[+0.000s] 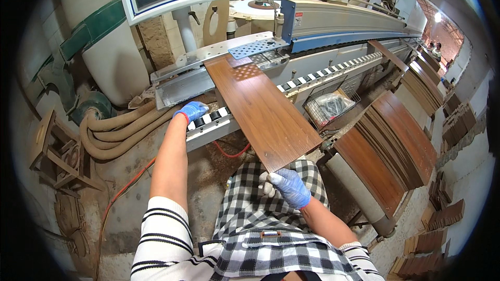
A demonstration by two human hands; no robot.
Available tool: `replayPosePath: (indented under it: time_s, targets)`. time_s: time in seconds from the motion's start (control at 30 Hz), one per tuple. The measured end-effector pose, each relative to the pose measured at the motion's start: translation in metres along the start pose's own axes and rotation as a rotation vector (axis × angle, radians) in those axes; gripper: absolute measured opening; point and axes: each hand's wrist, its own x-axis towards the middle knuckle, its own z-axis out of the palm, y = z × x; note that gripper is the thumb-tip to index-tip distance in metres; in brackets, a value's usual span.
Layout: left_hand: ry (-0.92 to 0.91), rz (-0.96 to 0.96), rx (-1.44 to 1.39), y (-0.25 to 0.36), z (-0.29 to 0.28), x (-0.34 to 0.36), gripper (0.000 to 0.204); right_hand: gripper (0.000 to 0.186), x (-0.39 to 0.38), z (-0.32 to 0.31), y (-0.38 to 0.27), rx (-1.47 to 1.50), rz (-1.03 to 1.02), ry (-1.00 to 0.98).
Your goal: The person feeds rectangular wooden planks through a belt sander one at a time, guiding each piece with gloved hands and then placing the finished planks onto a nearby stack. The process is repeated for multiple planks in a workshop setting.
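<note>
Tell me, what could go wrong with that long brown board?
The long brown board sticks out past the black-and-white rail, so it might tip or slip if nobody steadies it. The left hand is at the rail's end and could get pinched if the board slid sideways. The right hand is by the board's near corner, which might poke it.

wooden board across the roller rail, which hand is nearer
Right hand, at the near corner of the board; the left hand is left of it, at the roller rail.
</note>
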Motion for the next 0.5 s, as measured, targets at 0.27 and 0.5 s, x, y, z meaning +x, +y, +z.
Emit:
replayPosePath:
  time_s: [0.27, 0.5]
  targets:
    - [-0.034, -0.067, -0.01, 0.01, -0.003, -0.004, 0.04, 0.038, -0.003, -0.017, 0.001, 0.073, -0.058, 0.134]
    - [0.06, 0.025, -0.053, -0.005, 0.003, 0.001, 0.039, 0.033, 0.0, -0.057, -0.004, 0.204, -0.137, 0.312]
